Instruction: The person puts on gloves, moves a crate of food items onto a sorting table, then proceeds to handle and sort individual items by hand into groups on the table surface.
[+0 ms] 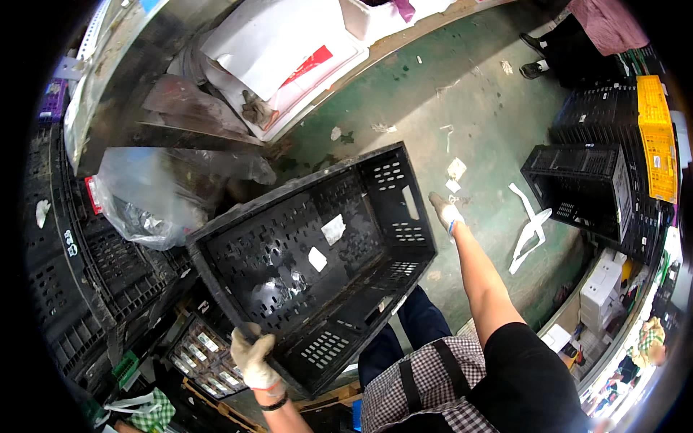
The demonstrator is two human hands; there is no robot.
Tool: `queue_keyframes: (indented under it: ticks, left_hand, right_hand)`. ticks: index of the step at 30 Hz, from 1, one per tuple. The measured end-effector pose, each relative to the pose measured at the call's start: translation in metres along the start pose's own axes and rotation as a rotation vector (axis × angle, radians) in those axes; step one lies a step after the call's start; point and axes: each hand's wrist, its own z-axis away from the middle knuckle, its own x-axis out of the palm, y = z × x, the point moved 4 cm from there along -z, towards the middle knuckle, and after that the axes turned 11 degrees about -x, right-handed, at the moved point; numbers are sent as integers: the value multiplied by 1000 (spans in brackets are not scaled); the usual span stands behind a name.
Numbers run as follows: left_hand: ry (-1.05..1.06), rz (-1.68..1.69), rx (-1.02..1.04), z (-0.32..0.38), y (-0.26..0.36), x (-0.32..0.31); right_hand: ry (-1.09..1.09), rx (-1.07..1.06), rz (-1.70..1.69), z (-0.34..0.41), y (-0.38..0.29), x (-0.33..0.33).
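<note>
A large black plastic crate (292, 243) hangs tilted before me, its inside facing me. Two scraps of white paper (333, 229) lie on its slotted bottom. My left hand (252, 354), in a pale work glove, grips the rim at the lower left corner, thumb over the edge. Just off the crate's right end, my right hand (447, 214) is stretched out, gloved and apart from the crate. Nothing shows in it, and its fingers are extended. Beneath the crate, part of my legs and the green floor (476, 124) are visible.
Stacked black crates (65, 270) stand at left beside a clear plastic bag (146, 200). Another black crate (579, 187) and a yellow crate (655, 138) are at right. White strapping (528, 233) lies on the floor. A person (590, 43) stands at top right.
</note>
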Motion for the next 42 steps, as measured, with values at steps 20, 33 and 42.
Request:
queue_keyframes:
  ticks: [20,33,42]
  left_hand:
    - [-270,333,-491,-285,-320,30]
    - [-349,317,-531,-295,-338,17]
    - [-313,197,-404,-289,-323,32]
  right_hand:
    - [-255,-256,-390,-114,-3,19]
    - [-411,-147,-265,-137,11,-7]
    - [-289,-116,-200,-141,18,-10]
